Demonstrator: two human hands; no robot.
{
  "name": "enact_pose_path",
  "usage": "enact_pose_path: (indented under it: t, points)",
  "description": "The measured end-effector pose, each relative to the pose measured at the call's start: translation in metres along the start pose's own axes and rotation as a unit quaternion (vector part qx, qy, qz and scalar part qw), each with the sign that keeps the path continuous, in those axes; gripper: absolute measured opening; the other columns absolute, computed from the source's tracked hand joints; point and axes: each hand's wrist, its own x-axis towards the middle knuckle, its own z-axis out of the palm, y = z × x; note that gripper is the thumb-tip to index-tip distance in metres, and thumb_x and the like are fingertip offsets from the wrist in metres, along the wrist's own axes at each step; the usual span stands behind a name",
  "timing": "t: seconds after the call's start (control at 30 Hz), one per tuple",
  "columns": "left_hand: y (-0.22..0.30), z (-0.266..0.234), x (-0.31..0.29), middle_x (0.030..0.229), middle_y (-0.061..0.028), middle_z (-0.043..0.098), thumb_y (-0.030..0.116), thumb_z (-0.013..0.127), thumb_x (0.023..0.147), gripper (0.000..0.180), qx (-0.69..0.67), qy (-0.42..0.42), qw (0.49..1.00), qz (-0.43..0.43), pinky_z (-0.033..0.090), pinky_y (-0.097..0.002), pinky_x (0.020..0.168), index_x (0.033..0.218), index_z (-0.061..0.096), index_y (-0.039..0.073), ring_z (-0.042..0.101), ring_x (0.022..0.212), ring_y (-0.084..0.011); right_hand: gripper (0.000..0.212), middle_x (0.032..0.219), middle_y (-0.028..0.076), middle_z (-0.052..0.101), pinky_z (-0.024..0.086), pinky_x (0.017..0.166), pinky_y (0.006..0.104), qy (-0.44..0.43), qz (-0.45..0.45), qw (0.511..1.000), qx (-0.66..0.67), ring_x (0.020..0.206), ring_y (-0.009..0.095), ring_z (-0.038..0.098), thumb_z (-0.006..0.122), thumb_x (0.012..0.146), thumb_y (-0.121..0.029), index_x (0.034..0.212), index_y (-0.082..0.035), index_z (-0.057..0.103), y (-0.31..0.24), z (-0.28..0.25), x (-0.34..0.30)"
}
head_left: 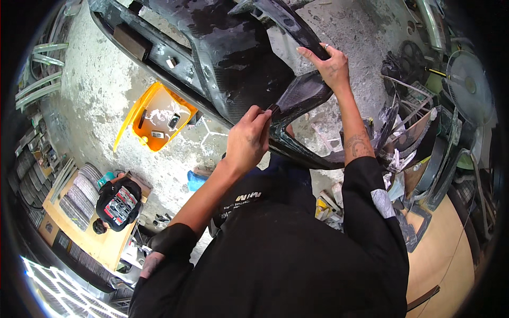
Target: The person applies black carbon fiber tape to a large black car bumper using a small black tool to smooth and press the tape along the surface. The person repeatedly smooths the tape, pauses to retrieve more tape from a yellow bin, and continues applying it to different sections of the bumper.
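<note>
A large black carbon-fibre car bumper (pixel 244 58) spans the upper middle, its woven surface wet-looking with pale smears. My right hand (pixel 334 69) grips its right-hand edge, the thumb on the near face and the fingers over the rim. Lower and to the left, my left hand (pixel 248 137) is closed, pressed against the bumper near a corner where its struts meet. A small dark piece (pixel 273 109) sticks out past those fingertips; its kind is too small to tell. On the bumper's left ledge lies a small white block (pixel 171 63).
An open yellow bin (pixel 159 116) with small items inside stands on the blotched concrete floor (pixel 95 95). At the left, another person (pixel 119 201) is by a wooden table (pixel 101 244). Black parts and scrap (pixel 419 127), a round fan (pixel 469 82) and a wooden board (pixel 445 259) crowd the right.
</note>
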Motion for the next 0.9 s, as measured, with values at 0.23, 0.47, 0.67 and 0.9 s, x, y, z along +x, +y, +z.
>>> enact_pose_path:
  t: [0.23,0.47,0.67,0.9]
  points:
    - [0.005,0.042,0.098,0.101,-0.0195,0.062,0.004,0.064,0.085,0.012,0.077,0.042,0.995,0.044,0.057,-0.0506,0.077,0.097,0.066,0.001,0.067,0.089,-0.0412,0.098,0.108,0.03,0.074,0.058,0.093,0.0428,0.001,-0.003,1.0,0.012,0.105,0.038,0.075,0.082,0.067,-0.078,0.12,0.005,0.074,-0.005,0.016,-0.003]
    - [0.015,0.029,0.083,0.099,-0.0186,0.063,0.002,0.063,0.093,0.015,0.076,0.06,0.994,0.057,0.056,-0.0491,0.071,0.104,0.072,0.004,0.068,0.087,-0.0416,0.095,0.108,0.03,0.075,0.058,0.092,0.0411,0.017,0.007,1.0,0.012,0.104,0.038,0.075,0.085,0.068,-0.074,0.117,0.006,0.075,-0.018,0.007,-0.001]
    - [0.009,0.019,0.046,0.099,-0.0173,0.062,0.005,0.062,0.094,0.02,0.051,0.039,0.997,0.036,0.055,-0.0495,0.07,0.111,0.073,0.006,0.068,0.085,-0.0411,0.097,0.11,0.03,0.074,0.057,0.095,0.0412,-0.002,0.019,0.999,0.026,0.106,0.037,0.074,0.085,0.067,-0.074,0.119,0.007,0.074,-0.004,0.002,-0.003]
    - [-0.008,0.054,0.111,0.099,-0.0153,0.062,0.006,0.065,0.092,0.018,0.103,0.063,0.99,0.071,0.054,-0.05,0.067,0.11,0.071,0.005,0.067,0.081,-0.041,0.098,0.111,0.029,0.075,0.057,0.096,0.0419,0.007,0.008,1.0,0.023,0.107,0.036,0.075,0.084,0.067,-0.076,0.12,0.007,0.074,-0.014,0.017,-0.002]
